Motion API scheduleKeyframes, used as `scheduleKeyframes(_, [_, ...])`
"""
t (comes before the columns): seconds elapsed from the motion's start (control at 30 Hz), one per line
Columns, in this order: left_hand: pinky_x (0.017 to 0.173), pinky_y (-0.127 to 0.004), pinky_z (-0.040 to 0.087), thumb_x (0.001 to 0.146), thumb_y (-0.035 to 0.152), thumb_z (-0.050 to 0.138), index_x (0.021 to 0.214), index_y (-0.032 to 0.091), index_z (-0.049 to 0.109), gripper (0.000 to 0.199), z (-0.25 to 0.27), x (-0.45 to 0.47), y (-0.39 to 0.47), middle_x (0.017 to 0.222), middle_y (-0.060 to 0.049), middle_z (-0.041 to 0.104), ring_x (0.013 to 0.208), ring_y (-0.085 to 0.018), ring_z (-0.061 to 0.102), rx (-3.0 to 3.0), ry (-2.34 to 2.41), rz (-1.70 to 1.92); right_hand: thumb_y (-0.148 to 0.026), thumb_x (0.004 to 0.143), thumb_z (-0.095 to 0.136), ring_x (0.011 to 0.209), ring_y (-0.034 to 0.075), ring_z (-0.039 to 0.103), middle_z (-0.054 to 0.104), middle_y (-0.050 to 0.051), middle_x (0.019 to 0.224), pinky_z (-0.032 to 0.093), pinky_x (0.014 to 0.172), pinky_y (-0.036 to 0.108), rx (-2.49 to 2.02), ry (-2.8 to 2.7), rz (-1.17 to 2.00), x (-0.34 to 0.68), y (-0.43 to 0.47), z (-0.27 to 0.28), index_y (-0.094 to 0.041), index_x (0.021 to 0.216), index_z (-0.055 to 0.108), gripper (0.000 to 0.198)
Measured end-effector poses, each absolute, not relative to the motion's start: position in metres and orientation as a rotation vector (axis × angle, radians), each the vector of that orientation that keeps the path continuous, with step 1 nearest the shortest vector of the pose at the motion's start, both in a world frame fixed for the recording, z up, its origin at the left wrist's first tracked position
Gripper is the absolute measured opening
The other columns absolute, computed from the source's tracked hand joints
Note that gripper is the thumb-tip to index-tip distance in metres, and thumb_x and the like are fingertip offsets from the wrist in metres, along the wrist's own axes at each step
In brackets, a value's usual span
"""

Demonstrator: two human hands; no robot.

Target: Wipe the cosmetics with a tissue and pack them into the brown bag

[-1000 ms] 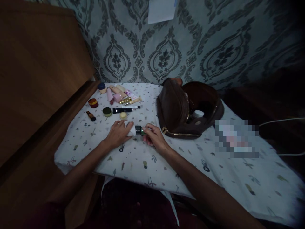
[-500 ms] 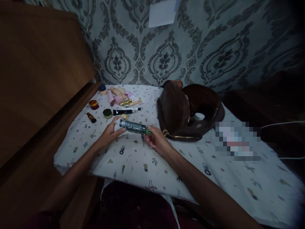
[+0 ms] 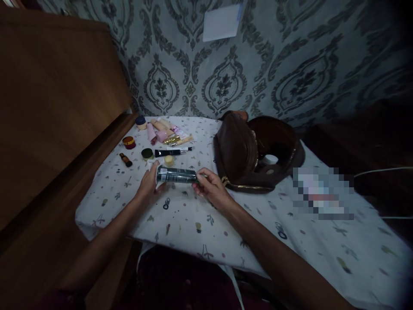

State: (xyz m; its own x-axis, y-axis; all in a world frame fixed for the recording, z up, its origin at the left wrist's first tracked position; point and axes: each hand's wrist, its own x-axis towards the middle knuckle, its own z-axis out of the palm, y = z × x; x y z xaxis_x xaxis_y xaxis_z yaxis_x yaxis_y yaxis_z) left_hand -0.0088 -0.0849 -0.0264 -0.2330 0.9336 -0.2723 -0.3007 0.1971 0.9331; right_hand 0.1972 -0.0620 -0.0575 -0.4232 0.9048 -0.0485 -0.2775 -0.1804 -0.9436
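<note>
A dark green cylindrical bottle point(image 3: 179, 175) with a barcode label lies level across both my hands, above the table. My right hand point(image 3: 209, 187) pinches its right end between thumb and fingers. At the other end, my left hand point(image 3: 149, 181) grips the bottle with a white tissue point(image 3: 156, 165) that shows partly around the fingers. Just behind the bottle are a small pale yellow jar point(image 3: 168, 160), a black tube point(image 3: 167, 153) and a dark green-lidded jar point(image 3: 147, 153).
An open brown leather bag point(image 3: 237, 150) stands right of my hands, with a white-lidded item point(image 3: 270, 159) inside. Pink tubes point(image 3: 151, 133), a blue-lidded jar point(image 3: 141, 122), a red-brown jar point(image 3: 129, 142) and a small brush point(image 3: 125, 159) sit back left. A wooden cabinet point(image 3: 61, 86) borders the left.
The bottle has rolled so its barcode label faces me, and its left end has shifted slightly left and down. My left hand has moved a little left; the view has tilted slightly.
</note>
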Motion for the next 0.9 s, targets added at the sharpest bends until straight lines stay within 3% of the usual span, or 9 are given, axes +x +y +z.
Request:
scheduleKeyframes(0.1, [0.032, -0.014, 0.017, 0.086, 0.053, 0.063, 0.065, 0.022, 0.039, 0.045, -0.017, -0.001, -0.088, 0.042, 0.011, 0.035, 0.031, -0.004, 0.026, 0.638, 1.187, 1.414, -0.063, 0.069, 0.078, 0.050, 0.011, 0.054, 0.064, -0.003, 0.066, 0.037, 0.046, 0.022, -0.793, -1.197, 1.706, 0.196, -0.062, -0.060, -0.024, 0.086, 0.051, 0.050])
scheduleKeyframes(0.23, [0.032, -0.011, 0.015, 0.085, 0.042, 0.068, 0.073, 0.020, 0.044, 0.035, -0.010, 0.008, -0.091, 0.050, 0.010, 0.044, 0.033, -0.002, 0.034, 0.521, 1.124, 1.464, -0.061, 0.073, 0.076, 0.055, 0.012, 0.057, 0.065, -0.002, 0.070, 0.041, 0.049, 0.023, -0.789, -1.248, 1.589, 0.195, -0.061, -0.063, -0.024, 0.091, 0.053, 0.047])
scheduleKeyframes(0.4, [0.033, -0.014, 0.028, 0.089, 0.053, 0.062, 0.082, 0.018, 0.054, 0.037, -0.014, 0.007, -0.095, 0.057, 0.003, 0.058, 0.042, -0.010, 0.056, 0.486, 1.172, 1.406, -0.053, 0.079, 0.072, 0.057, 0.013, 0.056, 0.058, -0.004, 0.069, 0.044, 0.054, 0.025, -0.823, -1.451, 1.356, 0.201, -0.063, -0.056, -0.024, 0.095, 0.055, 0.037])
scheduleKeyframes(0.5, [0.033, -0.016, 0.033, 0.085, 0.053, 0.068, 0.083, 0.018, 0.056, 0.037, -0.018, 0.001, -0.096, 0.061, 0.001, 0.061, 0.045, -0.013, 0.061, 0.519, 1.181, 1.354, -0.044, 0.081, 0.071, 0.061, 0.013, 0.057, 0.059, -0.003, 0.074, 0.046, 0.060, 0.027, -0.841, -1.558, 1.230, 0.204, -0.066, -0.048, -0.023, 0.098, 0.059, 0.030])
scheduleKeyframes(0.6, [0.031, -0.014, 0.029, 0.089, 0.047, 0.065, 0.085, 0.018, 0.056, 0.031, -0.016, 0.000, -0.094, 0.060, 0.001, 0.061, 0.041, -0.010, 0.057, 0.490, 1.176, 1.333, -0.040, 0.077, 0.076, 0.069, 0.015, 0.060, 0.063, 0.000, 0.083, 0.049, 0.065, 0.028, -0.845, -1.520, 1.193, 0.200, -0.068, -0.040, -0.023, 0.100, 0.063, 0.032])
scheduleKeyframes(0.7, [0.028, -0.011, 0.022, 0.099, 0.040, 0.049, 0.091, 0.017, 0.054, 0.025, -0.009, 0.009, -0.091, 0.057, 0.001, 0.059, 0.034, -0.007, 0.049, 0.343, 1.171, 1.267, -0.040, 0.067, 0.084, 0.080, 0.018, 0.063, 0.067, 0.002, 0.091, 0.052, 0.072, 0.030, -0.823, -1.426, 1.247, 0.189, -0.066, -0.033, -0.023, 0.099, 0.065, 0.041])
scheduleKeyframes(0.8, [0.027, -0.009, 0.019, 0.104, 0.042, 0.035, 0.094, 0.017, 0.054, 0.033, -0.004, 0.021, -0.091, 0.054, 0.001, 0.056, 0.031, -0.006, 0.044, 0.262, 1.083, 1.103, -0.044, 0.062, 0.086, 0.089, 0.021, 0.064, 0.070, 0.004, 0.095, 0.053, 0.081, 0.034, -0.788, -1.426, 1.282, 0.174, -0.065, -0.028, -0.021, 0.095, 0.068, 0.044])
scheduleKeyframes(0.9, [0.026, -0.009, 0.017, 0.104, 0.047, 0.028, 0.089, 0.015, 0.055, 0.044, -0.008, 0.030, -0.093, 0.050, 0.001, 0.054, 0.029, -0.005, 0.040, 0.274, 1.051, 0.994, -0.047, 0.066, 0.083, 0.094, 0.023, 0.065, 0.070, 0.005, 0.099, 0.052, 0.087, 0.037, -0.775, -1.430, 1.332, 0.163, -0.064, -0.029, -0.021, 0.101, 0.069, 0.045])
